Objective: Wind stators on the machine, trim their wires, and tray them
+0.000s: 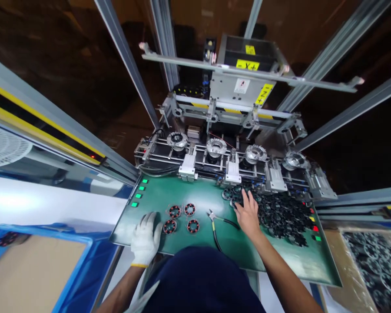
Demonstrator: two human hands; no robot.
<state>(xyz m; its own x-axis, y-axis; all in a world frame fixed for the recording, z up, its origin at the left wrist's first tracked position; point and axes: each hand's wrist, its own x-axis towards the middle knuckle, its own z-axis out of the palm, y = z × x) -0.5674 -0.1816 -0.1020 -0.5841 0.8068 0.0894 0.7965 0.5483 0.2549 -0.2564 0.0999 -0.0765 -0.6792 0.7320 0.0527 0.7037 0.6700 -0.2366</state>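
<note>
My left hand (146,239), in a white glove with a yellow cuff, lies with its fingers stretched out on the left front of the green work tray (179,191). Right beside it are several wound stators (170,226) with copper-red coils. My bare right hand (248,213) reaches over the left end of a pile of black stator cores (280,215). Its fingers and thumb are spread among the cores, and I see none lifted. Between my hands lies a pair of cutting pliers (212,216), jaws apart, one handle pointing towards my right wrist.
Behind the tray stands a machine with several round metal fixtures (216,148); a black core sits in the leftmost fixture (177,140). Metal posts frame it. A blue bin (87,252) stands at left, and a carton (337,248) with bagged cores at right.
</note>
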